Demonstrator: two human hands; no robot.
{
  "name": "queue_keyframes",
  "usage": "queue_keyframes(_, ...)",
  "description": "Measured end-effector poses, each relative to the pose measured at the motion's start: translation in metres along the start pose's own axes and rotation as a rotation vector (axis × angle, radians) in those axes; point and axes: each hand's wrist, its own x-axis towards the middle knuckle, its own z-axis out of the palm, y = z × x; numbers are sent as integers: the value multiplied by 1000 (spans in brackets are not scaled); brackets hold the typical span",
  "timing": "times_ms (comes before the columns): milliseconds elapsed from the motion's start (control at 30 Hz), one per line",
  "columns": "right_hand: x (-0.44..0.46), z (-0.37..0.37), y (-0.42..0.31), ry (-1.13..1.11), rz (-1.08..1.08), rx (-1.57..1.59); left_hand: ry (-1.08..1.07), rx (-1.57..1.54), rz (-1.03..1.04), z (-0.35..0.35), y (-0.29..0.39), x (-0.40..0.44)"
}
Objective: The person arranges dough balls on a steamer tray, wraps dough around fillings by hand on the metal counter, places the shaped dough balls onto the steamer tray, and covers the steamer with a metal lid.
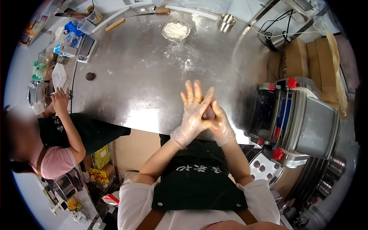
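Observation:
Both of my hands wear clear plastic gloves and meet above the near edge of the steel table. My left hand (193, 113) has its fingers stretched out and spread, its palm side against my right hand. Cupped under and beside it, my right hand (220, 124) holds a small brown ball (208, 113), which shows between the two hands. Part of the ball is hidden by my fingers. A similar dark brown ball (90, 76) lies on the left of the table.
A bowl of white flour (175, 30) stands at the back of the steel table (134, 69), near a long knife (147, 13) and a metal cup (226, 23). Left are a scale (87, 50) and a co-worker (63, 134). A machine with red knobs (297, 119) stands right.

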Motion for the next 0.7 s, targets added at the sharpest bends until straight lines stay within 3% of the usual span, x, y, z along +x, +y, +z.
queue_keyframes(67, 0, -12, -10, -56, 194, -28, -70, -19, 46, -5, -4, 6)
queue_keyframes(133, 1, -9, 3, -12, 42, 80, -211, -561, -129, -4, -5, 9)
queue_keyframes(167, 2, -6, 12, 8, -35, 132, -211, -709, -317, -8, 4, 7)
queue_keyframes(200, 1, -3, 23, -6, -273, 77, -121, -760, -357, 0, 4, 2)
queue_keyframes(233, 0, 13, 31, 116, -370, -6, -31, -810, -398, 16, 0, -5)
queue_keyframes(267, -2, 29, 32, 240, -466, -90, -31, -714, -287, 23, -9, -7)
queue_keyframes(300, -3, 39, 23, 338, -416, -87, -20, -614, -178, 27, -15, -7)
queue_keyframes(367, -2, 23, 8, 235, -215, -70, -19, -350, -11, 30, -28, -6)
queue_keyframes(433, -3, -5, -11, 39, -34, -145, -12, 155, 125, 1, 0, 9)
queue_keyframes(500, 1, -5, -24, -75, 108, -74, -192, -202, -74, -8, 6, 13)
queue_keyframes(533, 3, -10, -23, -103, 162, -44, -180, -335, -59, -3, 1, 12)
queue_keyframes(567, 4, -10, -17, -85, 57, -1, -171, -467, -43, 1, -4, 12)
queue_keyframes(667, 4, 8, 20, -6, -348, 44, -37, -857, -309, 16, -6, 1)
queue_keyframes(700, 2, 21, 23, 129, -361, 12, -36, -961, -377, 20, -1, -2)
